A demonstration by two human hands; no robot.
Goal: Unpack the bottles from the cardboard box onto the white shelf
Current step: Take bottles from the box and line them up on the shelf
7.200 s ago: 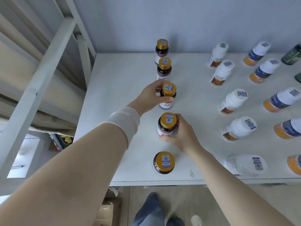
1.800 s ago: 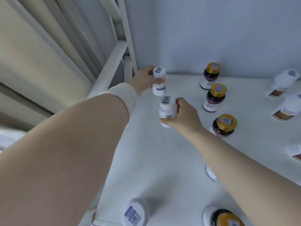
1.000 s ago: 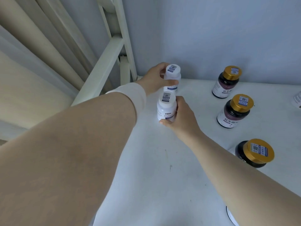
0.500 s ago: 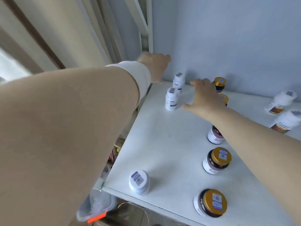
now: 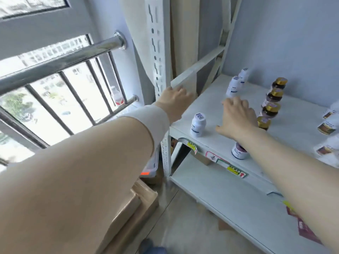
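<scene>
The white shelf (image 5: 216, 101) holds three small white bottles along its left side: one near the front edge (image 5: 197, 124) and two at the back (image 5: 233, 86), (image 5: 243, 74). A row of gold-capped dark bottles (image 5: 271, 109) runs beside them. My left hand (image 5: 174, 99) hangs empty over the shelf's left corner, fingers loosely bent. My right hand (image 5: 236, 116) hovers empty above the shelf, between the white bottles and the gold-capped row. The cardboard box (image 5: 132, 204) stands on the floor at lower left, mostly hidden by my left arm.
A perforated white upright (image 5: 158, 52) and diagonal brace (image 5: 198, 67) frame the shelf's left end. Metal window rails (image 5: 60, 59) are at the left. White bottles with brown labels (image 5: 328, 125) stand at the right. A lower shelf board (image 5: 220, 187) lies beneath.
Both hands have let go of the two white bottles at the back of the shelf and drawn back toward me. My view has swung left and down, showing the window and box.
</scene>
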